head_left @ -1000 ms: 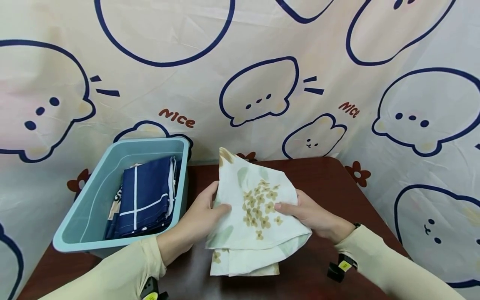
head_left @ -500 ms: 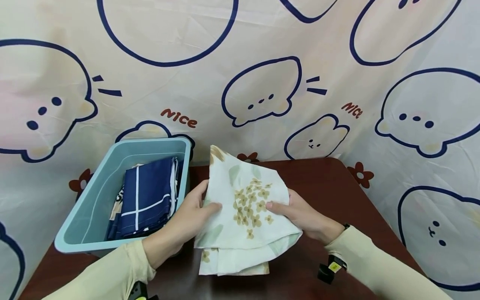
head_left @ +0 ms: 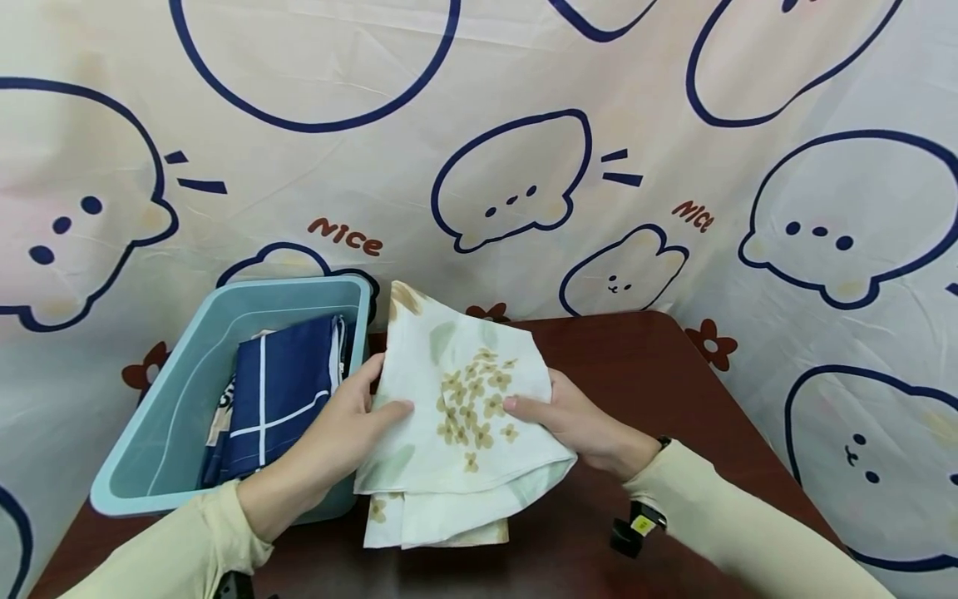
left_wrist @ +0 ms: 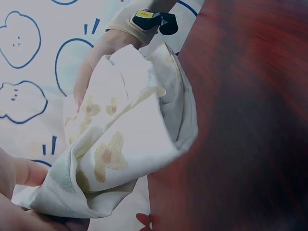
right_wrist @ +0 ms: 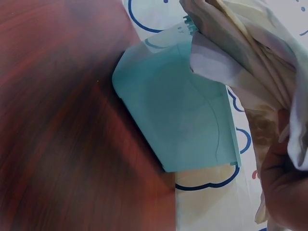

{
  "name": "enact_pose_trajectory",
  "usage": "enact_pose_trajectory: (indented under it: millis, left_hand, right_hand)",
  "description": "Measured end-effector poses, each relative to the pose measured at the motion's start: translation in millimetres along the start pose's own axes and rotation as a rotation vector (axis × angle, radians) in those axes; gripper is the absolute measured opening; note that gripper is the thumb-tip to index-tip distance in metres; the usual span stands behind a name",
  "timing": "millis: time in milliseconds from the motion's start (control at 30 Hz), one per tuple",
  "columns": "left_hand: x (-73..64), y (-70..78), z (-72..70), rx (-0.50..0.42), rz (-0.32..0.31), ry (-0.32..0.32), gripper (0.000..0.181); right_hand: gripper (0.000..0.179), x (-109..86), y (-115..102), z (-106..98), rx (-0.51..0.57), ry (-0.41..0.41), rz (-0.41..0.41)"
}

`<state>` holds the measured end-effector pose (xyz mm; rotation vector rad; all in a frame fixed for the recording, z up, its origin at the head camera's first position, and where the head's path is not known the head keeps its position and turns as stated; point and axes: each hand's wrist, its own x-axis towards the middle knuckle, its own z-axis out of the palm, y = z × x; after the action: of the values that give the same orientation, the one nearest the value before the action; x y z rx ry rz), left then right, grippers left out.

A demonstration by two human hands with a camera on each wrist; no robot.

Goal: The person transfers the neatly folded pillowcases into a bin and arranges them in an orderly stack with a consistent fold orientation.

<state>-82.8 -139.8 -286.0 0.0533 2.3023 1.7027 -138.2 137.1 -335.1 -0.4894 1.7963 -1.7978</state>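
A white cloth [head_left: 434,374] with tan flowers and pale green leaves, folded in layers, is held up above the table in the head view. At its left edge my left hand [head_left: 352,428] grips it with the thumb on the front. My right hand [head_left: 587,424] pinches the right side, thumb on the printed face. The left wrist view shows the cloth's [left_wrist: 130,139] folds bunched between both hands. In the right wrist view, fingers partly vanish into the cloth [right_wrist: 250,53]. The cloth's lower layers hang loose.
Left of the cloth stands a light blue plastic bin [head_left: 168,416] on the dark red-brown table [head_left: 606,358]. Inside it lies a folded navy cloth with white lines [head_left: 288,391], on top of other fabric. A cartoon-printed curtain [head_left: 509,66] hangs behind and at the right.
Both hands have carried the floral cloth to the left, closer to the bin. Their hold on it looks the same. The head view has shifted slightly.
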Motion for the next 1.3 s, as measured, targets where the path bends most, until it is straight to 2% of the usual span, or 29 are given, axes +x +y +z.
enact_pose_trajectory:
  millis: [267,533,700,933,1300]
  left_hand:
    - [-4.8,1.7,-16.3,0.017,-0.01,-0.001,0.066]
    - [-5.7,2.1,-39.2,0.029,0.001,0.008,0.067]
    - [-4.2,3.8,-50.2,0.066,0.011,0.0,0.069]
    - [-3.3,5.3,-69.0,0.116,0.016,0.021,0.067]
    - [3.7,5.3,-103.8,0.167,-0.031,0.005,0.067]
  right_hand:
    - [0.046,9.7,-6,10,0.001,0.003,-0.01]
    - [0.045,24.7,-13,25,0.003,0.036,-0.042]
    - [0.043,34.2,-16,33,0.003,0.051,-0.032]
    - [0.04,47.7,-20,39,-0.013,0.067,-0.037]
    - [0.036,69.5,-31,55,-0.018,0.067,-0.047]
